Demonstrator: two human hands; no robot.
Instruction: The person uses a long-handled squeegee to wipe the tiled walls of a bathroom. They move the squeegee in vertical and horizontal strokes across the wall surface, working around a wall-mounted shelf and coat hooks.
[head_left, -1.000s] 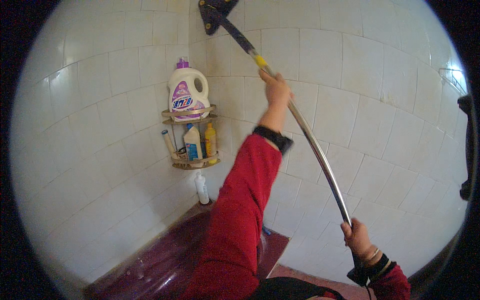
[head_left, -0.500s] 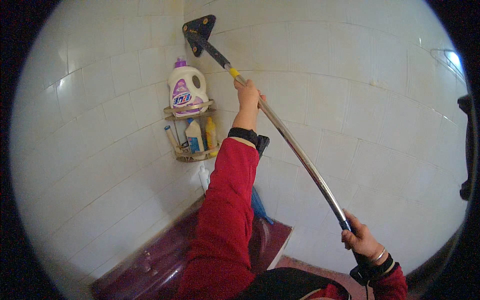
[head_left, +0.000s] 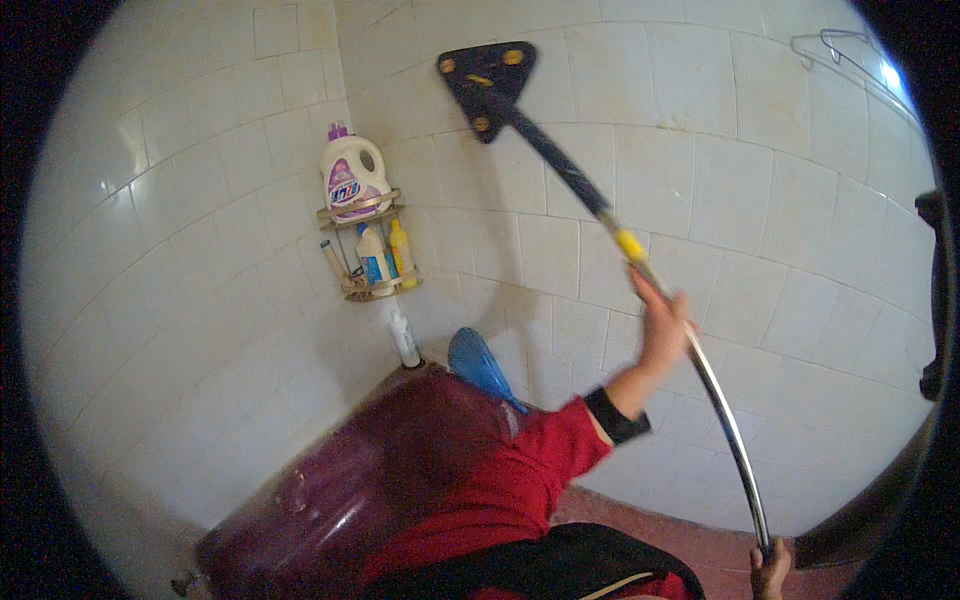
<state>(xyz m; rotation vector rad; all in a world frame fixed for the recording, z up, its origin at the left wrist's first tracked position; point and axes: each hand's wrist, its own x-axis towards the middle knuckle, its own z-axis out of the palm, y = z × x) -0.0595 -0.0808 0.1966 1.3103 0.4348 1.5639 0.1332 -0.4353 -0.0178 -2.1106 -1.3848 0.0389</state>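
Note:
A long-handled mop [head_left: 735, 425] with a metal pole and a black triangular head [head_left: 488, 85] is in both my hands. Its head lies against the white tiled wall, right of the corner, with its back toward me. My left hand [head_left: 664, 325] wraps the pole just below a yellow band. At the pole's lower end my right hand [head_left: 770, 572] grips it, partly cut off by the picture's bottom edge. Red sleeves with dark cuffs cover my arms, and the left arm reaches across from the lower middle.
A two-tier corner rack [head_left: 370, 293] holds a large detergent bottle [head_left: 352, 180] and smaller bottles. Below, a white bottle [head_left: 404, 340] and a blue basin-like object [head_left: 480, 365] stand at the dark red bathtub [head_left: 350, 470]. A wire hanger [head_left: 840, 45] hangs upper right.
The mop head has moved right along the wall, away from the corner. Both hands have shifted right and down with the pole. The view has shifted slightly, uncovering the blue object.

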